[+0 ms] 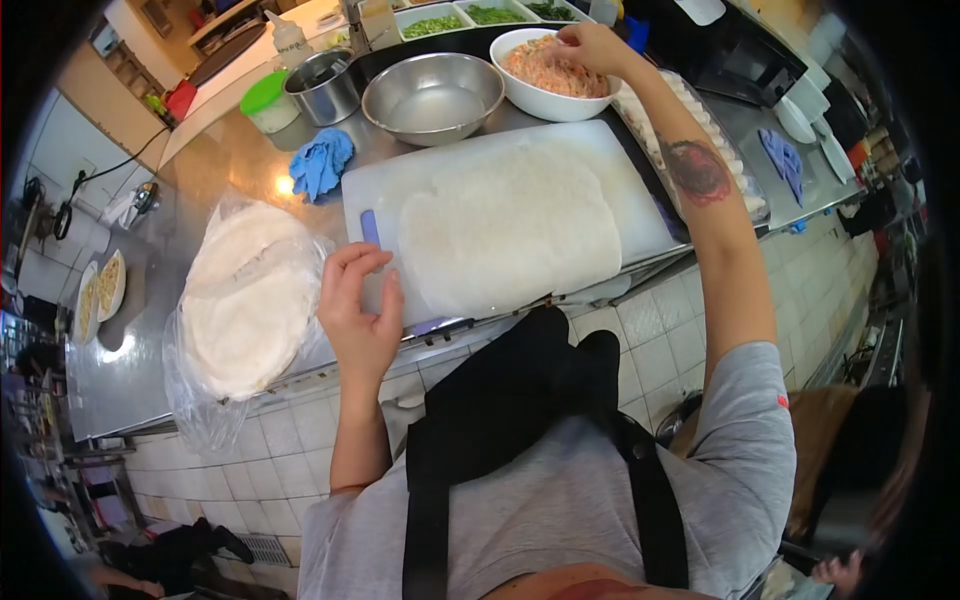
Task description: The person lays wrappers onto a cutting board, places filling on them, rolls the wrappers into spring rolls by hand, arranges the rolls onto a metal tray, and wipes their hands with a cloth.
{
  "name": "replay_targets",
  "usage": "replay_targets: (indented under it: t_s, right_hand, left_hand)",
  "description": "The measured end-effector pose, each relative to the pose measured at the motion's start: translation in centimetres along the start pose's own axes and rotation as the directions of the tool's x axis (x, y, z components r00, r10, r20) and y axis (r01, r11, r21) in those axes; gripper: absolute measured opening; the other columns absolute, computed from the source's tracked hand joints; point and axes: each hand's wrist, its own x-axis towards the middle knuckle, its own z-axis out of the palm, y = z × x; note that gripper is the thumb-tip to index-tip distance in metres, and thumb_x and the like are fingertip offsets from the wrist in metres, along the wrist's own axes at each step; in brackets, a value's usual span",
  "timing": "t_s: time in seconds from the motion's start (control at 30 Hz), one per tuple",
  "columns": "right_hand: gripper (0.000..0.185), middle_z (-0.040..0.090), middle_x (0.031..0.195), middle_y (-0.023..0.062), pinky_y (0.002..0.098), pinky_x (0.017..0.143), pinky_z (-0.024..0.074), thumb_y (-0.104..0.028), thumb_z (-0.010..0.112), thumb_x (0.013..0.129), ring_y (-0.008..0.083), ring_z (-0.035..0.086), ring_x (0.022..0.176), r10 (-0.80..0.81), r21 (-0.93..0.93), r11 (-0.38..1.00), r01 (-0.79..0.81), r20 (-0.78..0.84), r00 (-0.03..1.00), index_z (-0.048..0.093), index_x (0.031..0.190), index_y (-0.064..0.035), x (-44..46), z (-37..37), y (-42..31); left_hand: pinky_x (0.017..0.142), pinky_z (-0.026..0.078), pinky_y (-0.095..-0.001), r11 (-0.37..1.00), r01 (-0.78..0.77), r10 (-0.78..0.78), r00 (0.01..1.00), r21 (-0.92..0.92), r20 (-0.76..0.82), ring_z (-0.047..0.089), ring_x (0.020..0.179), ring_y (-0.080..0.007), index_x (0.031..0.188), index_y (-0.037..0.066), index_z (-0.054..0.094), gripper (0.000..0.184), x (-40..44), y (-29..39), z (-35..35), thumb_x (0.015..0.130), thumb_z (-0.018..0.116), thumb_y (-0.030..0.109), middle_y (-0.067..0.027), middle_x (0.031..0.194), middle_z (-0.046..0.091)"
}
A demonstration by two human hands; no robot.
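My right hand [592, 50] is at the white bowl [556, 104] of shredded orange-and-white filling [545, 68]. Its fingers curl down into the filling, and their tips are partly hidden. My left hand [358, 300] hangs by the near left corner of the white cutting board [640, 190], fingers apart and nothing in them. Over the board lies a wide, pale, thin dough sheet [510, 230]. Left of that hand rests a stack of round dough sheets [245, 300] in clear plastic.
Behind the board stand a steel basin [433, 98], a steel pot [325, 88] and a green-lidded tub [267, 103]. A blue cloth [320, 163] lies near the board. Filled white rolls [690, 115] sit in a tray at right. Chopped greens [433, 25] are at the back.
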Motion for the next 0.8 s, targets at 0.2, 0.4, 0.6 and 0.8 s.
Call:
replay_targets:
  t_s: [0.2,0.4,0.6,0.8]
  right_hand:
    - [0.072,0.069,0.115,0.0199,0.0413,0.089,0.0551,-0.037,0.088,0.065,0.0332,0.068,0.105,-0.057,-0.130,0.989,0.074,0.128,0.990,0.065,0.123,-0.0010,3.0,1.7,-1.9]
    - [0.065,0.073,0.102,0.0187,0.0404,0.078,0.0588,-0.021,0.090,0.060,0.0314,0.072,0.089,0.005,-0.122,0.992,0.014,0.154,0.988,0.069,0.118,-0.0042,4.2,2.3,-2.1]
    - [0.056,0.072,0.093,0.0185,0.0382,0.078,0.0557,-0.020,0.088,0.059,0.0301,0.070,0.083,-0.077,-0.070,0.994,0.080,0.048,0.996,0.072,0.111,-0.0049,3.1,1.8,-2.0]
    - [0.049,0.066,0.080,0.0088,0.0356,0.070,0.0504,-0.019,0.088,0.064,0.0216,0.063,0.073,-0.126,0.222,0.969,0.113,0.049,0.991,0.070,0.108,-0.0071,2.8,1.6,2.6]
  left_hand:
    - [0.082,0.051,-0.0357,0.996,-0.074,0.074,0.997,0.043,0.010,0.064,0.093,-0.0302,0.095,-0.001,0.068,0.017,0.1,0.1,0.1,0.078,0.069,-0.002,-0.0151,0.103,0.063]
    - [0.084,0.050,-0.0353,0.998,-0.044,0.043,0.999,0.040,0.014,0.064,0.094,-0.0293,0.094,-0.001,0.068,0.016,0.2,0.3,0.2,0.078,0.068,-0.002,-0.0147,0.102,0.065]
    - [0.083,0.050,-0.0348,0.998,-0.050,0.049,0.999,0.043,0.019,0.064,0.094,-0.0294,0.094,-0.001,0.068,0.015,0.3,0.4,0.1,0.078,0.068,-0.002,-0.0145,0.102,0.065]
    - [0.084,0.050,-0.0346,0.998,-0.050,0.049,0.999,0.045,0.025,0.064,0.094,-0.0293,0.093,-0.001,0.068,0.015,0.3,0.5,0.1,0.078,0.068,-0.002,-0.0143,0.101,0.065]
